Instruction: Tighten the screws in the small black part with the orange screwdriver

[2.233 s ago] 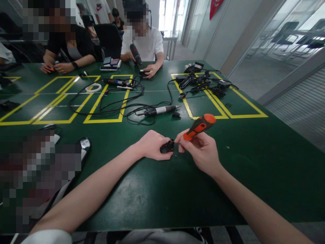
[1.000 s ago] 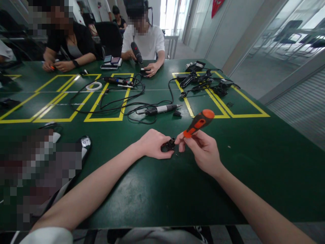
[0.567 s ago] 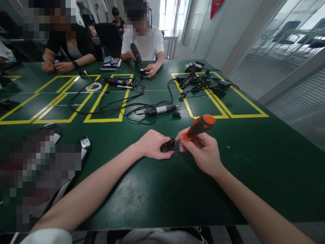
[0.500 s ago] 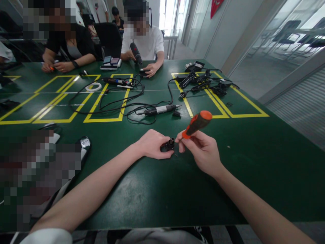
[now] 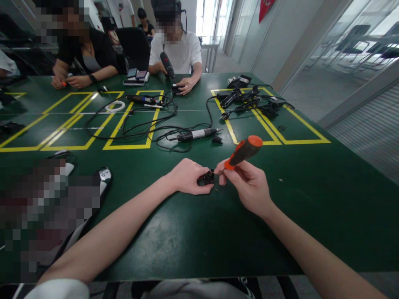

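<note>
My left hand [image 5: 191, 176] is closed around a small black part [image 5: 206, 178] with a short round stub on top, resting low at the green table. Much of that part is hidden by the fingers. My right hand [image 5: 249, 185] pinches a screwdriver [image 5: 245, 151] with an orange and dark grey handle, tilted up to the right. The screwdriver's tip is hard to make out; it points down toward the black part. A tiny light-coloured piece [image 5: 217, 190] lies on the table between my hands.
Beyond my hands lies a grey and black electric screwdriver [image 5: 198, 134] with a loose cable and a small black cap [image 5: 217, 140]. Black cables and adapters [image 5: 249, 99] are heaped at the back right. Across the table a co-worker [image 5: 176, 54] holds a power screwdriver [image 5: 167, 64].
Almost nothing differs. The screwdriver handle in my right hand has shifted very slightly to the right; my left hand stays in place.
</note>
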{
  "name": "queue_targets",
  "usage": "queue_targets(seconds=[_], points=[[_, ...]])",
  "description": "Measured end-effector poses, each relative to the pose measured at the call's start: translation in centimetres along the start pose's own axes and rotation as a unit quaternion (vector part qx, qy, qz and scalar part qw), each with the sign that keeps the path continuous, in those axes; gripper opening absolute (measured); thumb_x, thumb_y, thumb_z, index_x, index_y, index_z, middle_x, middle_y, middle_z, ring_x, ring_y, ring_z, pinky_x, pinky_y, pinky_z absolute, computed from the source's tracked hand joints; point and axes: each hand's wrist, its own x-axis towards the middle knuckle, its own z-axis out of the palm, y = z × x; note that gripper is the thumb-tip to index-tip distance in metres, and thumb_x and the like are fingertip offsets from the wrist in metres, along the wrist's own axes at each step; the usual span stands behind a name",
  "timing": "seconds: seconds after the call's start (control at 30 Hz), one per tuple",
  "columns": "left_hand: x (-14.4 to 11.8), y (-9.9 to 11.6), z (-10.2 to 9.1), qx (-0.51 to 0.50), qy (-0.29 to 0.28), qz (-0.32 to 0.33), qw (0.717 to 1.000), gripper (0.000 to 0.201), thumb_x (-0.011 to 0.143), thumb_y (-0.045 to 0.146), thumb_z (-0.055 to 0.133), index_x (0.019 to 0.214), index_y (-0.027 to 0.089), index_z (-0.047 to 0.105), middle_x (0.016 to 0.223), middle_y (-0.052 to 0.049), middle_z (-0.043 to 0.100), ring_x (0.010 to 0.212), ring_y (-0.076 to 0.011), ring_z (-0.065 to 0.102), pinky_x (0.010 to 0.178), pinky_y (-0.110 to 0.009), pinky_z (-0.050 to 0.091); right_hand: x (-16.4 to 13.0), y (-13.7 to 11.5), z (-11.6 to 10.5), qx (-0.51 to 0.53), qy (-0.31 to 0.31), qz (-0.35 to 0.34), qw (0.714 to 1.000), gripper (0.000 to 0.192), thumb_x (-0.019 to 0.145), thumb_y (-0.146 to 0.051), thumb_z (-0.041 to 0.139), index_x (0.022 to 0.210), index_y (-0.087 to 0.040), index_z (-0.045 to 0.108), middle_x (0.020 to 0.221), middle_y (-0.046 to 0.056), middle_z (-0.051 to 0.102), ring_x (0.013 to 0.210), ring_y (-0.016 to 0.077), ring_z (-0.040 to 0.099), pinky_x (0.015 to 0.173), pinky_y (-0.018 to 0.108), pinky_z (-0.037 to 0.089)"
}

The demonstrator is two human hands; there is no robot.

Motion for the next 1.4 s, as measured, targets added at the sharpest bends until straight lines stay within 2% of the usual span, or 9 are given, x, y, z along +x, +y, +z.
queue_targets(seconds=[0.13, 0.27, 0.37, 0.67, 0.83, 1.07, 1.2, 1.3, 1.4], points=[[0.05, -0.03, 0.09, 0.007, 0.003, 0.001, 1.000, 0.035, 0.089, 0.050, 0.055, 0.076, 0.019, 0.067, 0.064, -0.002, 0.068, 0.060, -0.0182, 0.067, 0.057, -0.027, 0.035, 0.04, 0.10, 0.02, 0.000, 0.001, 0.003, 1.000, 0.031, 0.101, -0.049, 0.062, 0.091, -0.020, 0.069, 0.080, 0.004, 0.073, 0.060, 0.0142, 0.065, 0.059, 0.030, 0.059], [0.10, -0.05, 0.12, 0.008, 0.007, 0.000, 1.000, 0.035, 0.089, 0.050, 0.056, 0.074, 0.019, 0.065, 0.063, -0.002, 0.068, 0.059, -0.0173, 0.066, 0.056, -0.027, 0.033, -0.08, 0.38, 0.25, 0.037, 0.011, -0.002, 0.999, 0.023, 0.098, -0.045, 0.068, 0.096, -0.022, 0.065, 0.078, 0.002, 0.072, 0.060, 0.0132, 0.066, 0.059, 0.028, 0.059], [0.12, -0.05, 0.13, 0.007, 0.008, 0.004, 1.000, 0.034, 0.089, 0.049, 0.056, 0.075, 0.019, 0.066, 0.065, -0.002, 0.070, 0.060, -0.0173, 0.066, 0.056, -0.027, 0.034, -0.08, 0.34, 0.36, 0.042, 0.022, 0.000, 0.999, 0.026, 0.095, -0.046, 0.072, 0.093, -0.023, 0.060, 0.075, -0.001, 0.070, 0.058, 0.0126, 0.065, 0.059, 0.027, 0.059], [0.23, 0.09, 0.26, 0.016, 0.009, -0.002, 1.000, 0.038, 0.090, 0.054, 0.057, 0.076, 0.019, 0.067, 0.064, -0.003, 0.069, 0.061, -0.0174, 0.066, 0.056, -0.028, 0.032, -0.04, -0.32, -0.21, -0.013, 0.002, 0.001, 1.000, 0.029, 0.098, -0.046, 0.067, 0.084, -0.021, 0.069, 0.075, 0.003, 0.069, 0.059, 0.0144, 0.064, 0.057, 0.029, 0.057], [0.31, 0.23, 0.18, 0.016, 0.007, -0.006, 1.000, 0.040, 0.090, 0.055, 0.057, 0.073, 0.019, 0.065, 0.065, -0.003, 0.070, 0.061, -0.0170, 0.066, 0.055, -0.028, 0.029, -0.20, -0.02, -0.09, 0.012, 0.019, 0.006, 1.000, 0.024, 0.093, -0.046, 0.073, 0.095, -0.022, 0.068, 0.080, 0.003, 0.073, 0.060, 0.0156, 0.067, 0.060, 0.032, 0.061], [0.25, 0.11, 0.39, 0.009, 0.014, -0.009, 1.000, 0.041, 0.088, 0.055, 0.058, 0.070, 0.019, 0.063, 0.062, -0.003, 0.068, 0.059, -0.0174, 0.065, 0.054, -0.028, 0.030, -0.22, -0.07, 0.04, -0.007, 0.028, 0.003, 1.000, 0.025, 0.091, -0.044, 0.077, 0.084, -0.021, 0.070, 0.083, 0.005, 0.071, 0.060, 0.0147, 0.065, 0.059, 0.031, 0.059], [0.19, 0.00, 0.37, 0.013, 0.011, -0.008, 1.000, 0.039, 0.088, 0.055, 0.059, 0.075, 0.019, 0.066, 0.064, -0.002, 0.069, 0.060, -0.0170, 0.065, 0.055, -0.028, 0.030, -0.08, -0.29, -0.07, -0.010, 0.006, 0.000, 1.000, 0.028, 0.096, -0.046, 0.070, 0.082, -0.021, 0.071, 0.074, 0.003, 0.069, 0.059, 0.0148, 0.064, 0.056, 0.030, 0.057], [0.17, 0.08, 0.19, 0.019, 0.002, -0.011, 1.000, 0.038, 0.089, 0.054, 0.058, 0.076, 0.019, 0.066, 0.064, -0.002, 0.068, 0.060, -0.0166, 0.065, 0.056, -0.027, 0.031, -0.03, -0.33, -0.02, 0.012, -0.002, 0.004, 1.000, 0.029, 0.097, -0.047, 0.068, 0.087, -0.021, 0.072, 0.076, 0.003, 0.072, 0.060, 0.0148, 0.066, 0.058, 0.030, 0.059], [0.16, 0.16, 0.07, 0.010, -0.001, -0.013, 1.000, 0.038, 0.089, 0.053, 0.056, 0.074, 0.019, 0.065, 0.064, -0.002, 0.068, 0.060, -0.0165, 0.065, 0.057, -0.026, 0.032, -0.08, -0.34, 0.12, 0.033, 0.010, 0.008, 0.999, 0.026, 0.093, -0.047, 0.074, 0.094, -0.022, 0.070, 0.077, 0.002, 0.074, 0.060, 0.0145, 0.067, 0.060, 0.030, 0.060]])
